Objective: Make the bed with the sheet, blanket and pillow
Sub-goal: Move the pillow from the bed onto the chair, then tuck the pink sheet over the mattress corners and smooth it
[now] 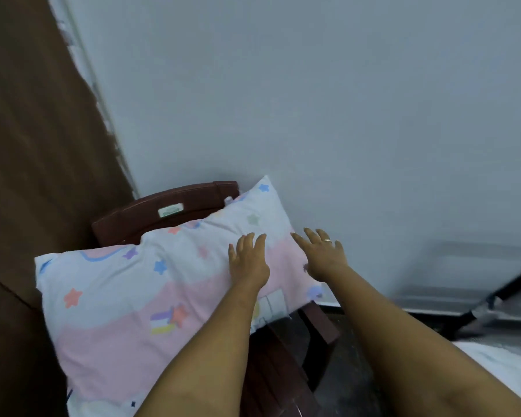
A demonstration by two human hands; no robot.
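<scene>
Here, reaching both bare arms forward over the pillow (151,284), which is lying tilted across a dark red-brown chair (169,210) set against the pale wall (313,100). Left hand (248,260) hovering over or lightly touching the pillow's upper right part, fingers spread, gripping nothing. Right hand (322,255) stretching out near the pillow's right edge, fingers apart, ring on one finger, also holding nothing; contact with the fabric possibly occurring, but too blurred to settle. Pillowcase showing white and pink bands with coloured stars. Brown curtain (36,145) hanging at left, just beside the chair. White bedding (512,371) showing at lower right, well apart from the pillow.
</scene>
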